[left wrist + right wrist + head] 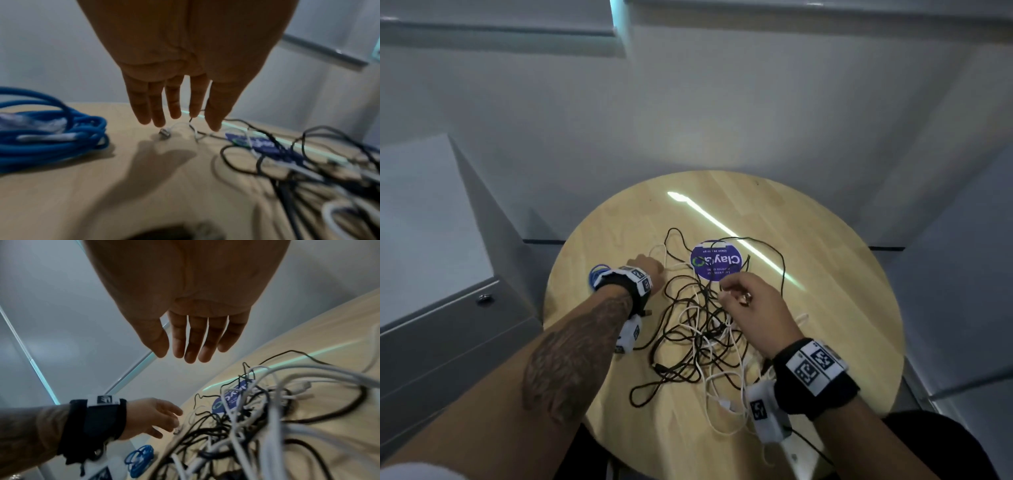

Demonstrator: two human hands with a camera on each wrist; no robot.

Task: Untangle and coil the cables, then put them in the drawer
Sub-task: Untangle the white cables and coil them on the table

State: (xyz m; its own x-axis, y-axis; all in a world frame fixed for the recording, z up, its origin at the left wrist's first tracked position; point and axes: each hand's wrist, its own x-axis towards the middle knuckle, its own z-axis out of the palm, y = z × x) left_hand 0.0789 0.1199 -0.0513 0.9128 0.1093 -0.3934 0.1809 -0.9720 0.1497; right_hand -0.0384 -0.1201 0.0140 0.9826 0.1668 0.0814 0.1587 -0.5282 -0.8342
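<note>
Round table [825, 240] holds blurred tangled cables [698, 329] — left hand [185, 81] and right hand [191, 313] both loose, empty.

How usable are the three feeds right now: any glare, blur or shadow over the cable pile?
Head view: sharp, a glare streak crosses the table. Left wrist view: motion-blurred tangle, the left hand dark, casting a shadow. Right wrist view: near white cables blurred, the right hand backlit.

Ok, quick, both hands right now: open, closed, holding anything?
Left hand: open, fingers straight above a white cable end, holding nothing.
Right hand: open, holding nothing.
</note>
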